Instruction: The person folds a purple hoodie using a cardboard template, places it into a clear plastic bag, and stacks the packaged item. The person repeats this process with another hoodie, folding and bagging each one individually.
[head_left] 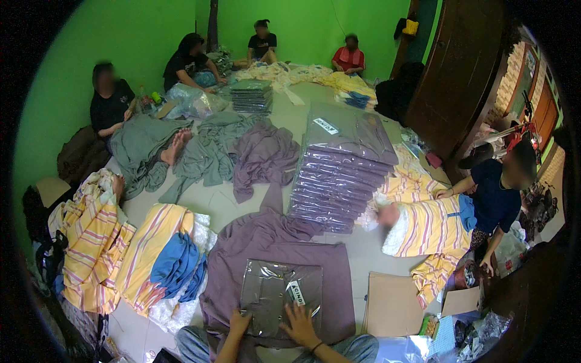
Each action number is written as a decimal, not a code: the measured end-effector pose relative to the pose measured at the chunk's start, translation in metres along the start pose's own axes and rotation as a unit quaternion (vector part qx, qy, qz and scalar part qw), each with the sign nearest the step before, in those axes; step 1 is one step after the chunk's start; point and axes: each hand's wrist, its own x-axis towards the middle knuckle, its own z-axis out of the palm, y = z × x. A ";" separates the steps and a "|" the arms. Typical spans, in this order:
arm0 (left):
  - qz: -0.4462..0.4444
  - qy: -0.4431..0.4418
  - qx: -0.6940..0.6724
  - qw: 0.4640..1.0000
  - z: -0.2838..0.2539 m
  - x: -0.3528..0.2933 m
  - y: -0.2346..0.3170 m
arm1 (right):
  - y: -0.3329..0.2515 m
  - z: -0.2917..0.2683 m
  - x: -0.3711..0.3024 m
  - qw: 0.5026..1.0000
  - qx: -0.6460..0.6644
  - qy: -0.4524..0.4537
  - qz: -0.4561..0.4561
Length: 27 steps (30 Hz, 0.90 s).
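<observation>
A folded dark grey-brown shirt in a clear plastic bag [261,284] lies in front of me, with a white label on its front. Under it spreads a mauve-grey garment [333,272]. My left hand [239,322] rests at the bag's lower left edge, fingers slightly apart. Flat on the lower right of the bag is my right hand [301,327], its fingers spread. Just beyond stands a tall stack of bagged shirts [342,175].
Brown cardboard sheets [394,302] lie to my right. Yellow striped cloth with blue pieces [154,260] is heaped at left. Loose mauve [263,151] and green garments [209,145] lie ahead. A person [496,193] sits at right; several others sit along the green walls.
</observation>
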 end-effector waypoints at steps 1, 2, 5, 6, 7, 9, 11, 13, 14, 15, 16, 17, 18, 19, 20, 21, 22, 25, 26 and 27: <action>-0.010 -0.049 0.025 0.998 -0.006 -0.004 -0.009 | -0.009 0.005 -0.014 0.998 -0.023 -0.054 -0.036; -0.038 -0.105 0.055 0.992 -0.011 -0.007 -0.015 | -0.016 0.009 -0.023 0.997 -0.009 -0.042 -0.056; -0.067 -0.214 -0.109 0.968 -0.033 -0.005 -0.003 | -0.030 0.016 -0.042 0.994 -0.023 -0.013 -0.110; -0.115 -0.241 -0.178 0.947 -0.041 -0.004 0.009 | -0.030 0.014 -0.042 0.994 -0.034 -0.023 -0.100; -0.171 -0.263 -0.216 0.925 -0.048 -0.004 0.023 | -0.029 0.009 -0.041 0.994 -0.031 -0.014 -0.100; -0.229 -0.317 -0.314 0.865 -0.061 -0.011 0.049 | -0.025 -0.011 -0.037 0.992 -0.060 0.047 -0.099; -0.211 -0.301 -0.362 0.857 -0.071 -0.021 0.064 | -0.021 -0.042 -0.031 0.981 -0.021 0.138 -0.137; -0.148 -0.347 -0.446 0.812 -0.073 -0.024 0.066 | -0.020 -0.084 -0.027 0.975 0.004 0.179 -0.131; -0.093 -0.396 -0.505 0.762 -0.070 -0.023 0.061 | -0.021 -0.108 -0.027 0.976 0.017 0.187 -0.113; -0.036 -0.441 -0.557 0.703 -0.065 -0.020 0.053 | -0.023 -0.133 -0.027 0.977 0.034 0.192 -0.081; -0.014 -0.448 -0.470 0.761 -0.057 -0.019 0.042 | -0.025 -0.159 -0.029 0.970 0.022 0.224 -0.086; 0.007 -0.449 -0.377 0.810 -0.046 -0.017 0.031 | -0.027 -0.186 -0.034 0.964 0.016 0.253 -0.077; 0.029 -0.445 -0.281 0.850 -0.035 -0.015 0.020 | -0.030 -0.212 -0.040 0.968 0.029 0.244 -0.042; 0.052 -0.393 -0.057 0.916 -0.026 -0.010 0.010 | -0.032 -0.238 -0.046 0.971 0.041 0.237 -0.018; 0.063 -0.301 0.021 0.951 -0.016 -0.013 0.001 | -0.031 -0.264 -0.050 0.979 0.022 0.201 0.025; 0.073 -0.204 0.098 0.971 -0.007 -0.026 -0.010 | -0.028 -0.291 -0.053 0.984 0.001 0.169 0.058; 0.086 -0.097 0.182 0.975 -0.001 -0.032 -0.016 | -0.025 -0.318 -0.052 0.985 -0.010 0.143 0.091; 0.099 -0.127 0.217 0.963 0.007 -0.041 -0.021 | -0.014 -0.398 -0.033 0.981 -0.004 0.136 0.140; 0.110 -0.121 0.248 0.955 0.009 -0.043 -0.021 | -0.012 -0.424 -0.023 0.973 -0.018 0.176 0.150; 0.112 -0.135 0.252 0.952 0.009 -0.045 -0.022 | -0.011 -0.453 -0.012 0.967 -0.046 0.219 0.126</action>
